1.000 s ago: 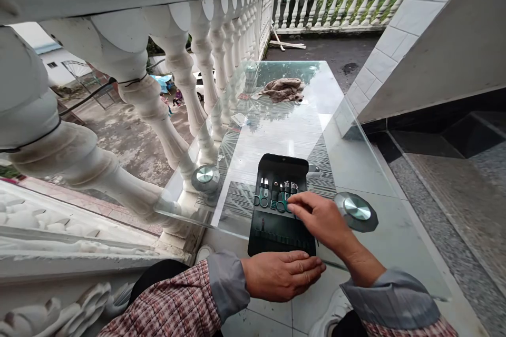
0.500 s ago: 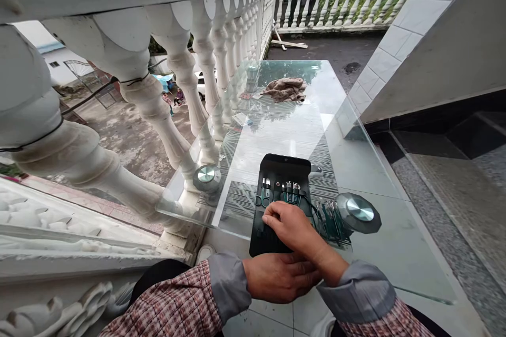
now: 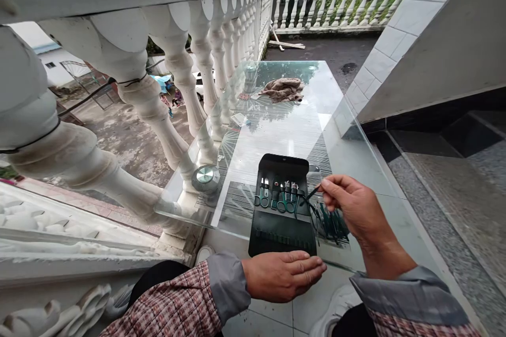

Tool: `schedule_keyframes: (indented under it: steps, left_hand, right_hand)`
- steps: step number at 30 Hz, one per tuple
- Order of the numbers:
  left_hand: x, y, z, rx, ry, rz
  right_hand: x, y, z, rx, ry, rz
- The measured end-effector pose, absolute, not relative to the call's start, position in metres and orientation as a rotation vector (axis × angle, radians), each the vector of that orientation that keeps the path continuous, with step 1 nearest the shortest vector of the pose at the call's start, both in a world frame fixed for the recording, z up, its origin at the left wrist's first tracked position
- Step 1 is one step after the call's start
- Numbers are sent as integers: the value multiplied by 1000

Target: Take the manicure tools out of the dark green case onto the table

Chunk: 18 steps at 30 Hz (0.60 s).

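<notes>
An open black manicure case [image 3: 281,221] lies on the near end of a glass table [image 3: 356,160]. Small scissors and clippers [image 3: 276,195] sit in its upper loops. My right hand [image 3: 353,205] is raised just right of the case, pinching a thin dark tool [image 3: 310,195] by its end. Several more slim green tools [image 3: 330,224] lie on the glass under that hand. My left hand [image 3: 282,274] rests flat, fingers stretched out, at the table's near edge below the case.
A white stone balustrade [image 3: 158,100] runs along the left side. A round metal table fitting [image 3: 205,176] sits at the near left corner. A crumpled brown cloth [image 3: 283,88] lies at the far end. A tiled wall [image 3: 427,37] rises on the right.
My right hand has left the lower half of the case and moved up and to the right, now pinching a thin tool. The left hand has stayed put.
</notes>
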<state>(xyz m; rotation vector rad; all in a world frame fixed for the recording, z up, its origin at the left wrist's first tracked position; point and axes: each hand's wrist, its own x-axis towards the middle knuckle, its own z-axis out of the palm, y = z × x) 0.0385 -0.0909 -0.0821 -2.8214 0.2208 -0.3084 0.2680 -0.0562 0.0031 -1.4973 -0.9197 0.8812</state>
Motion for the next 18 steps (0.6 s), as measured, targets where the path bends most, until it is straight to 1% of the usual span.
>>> schedule_keyframes:
  steps: [4,8,12,18]
  left_hand:
    - [39,-91,-85,-2816,221,-320]
    - [39,-92,-86,-2822,211,-322]
    - [40,-93,-86,-2838,210,-304]
    - [40,-92,-85,-2847,219,-312]
  right_hand:
    - [291,-65,-6,-1633,-823,902]
    - [307,-72,-26,-1806,-952,873]
    - [316,-76,-42,-1946,-1183,751]
    - [312,-75,-43,-2096,-1389,529]
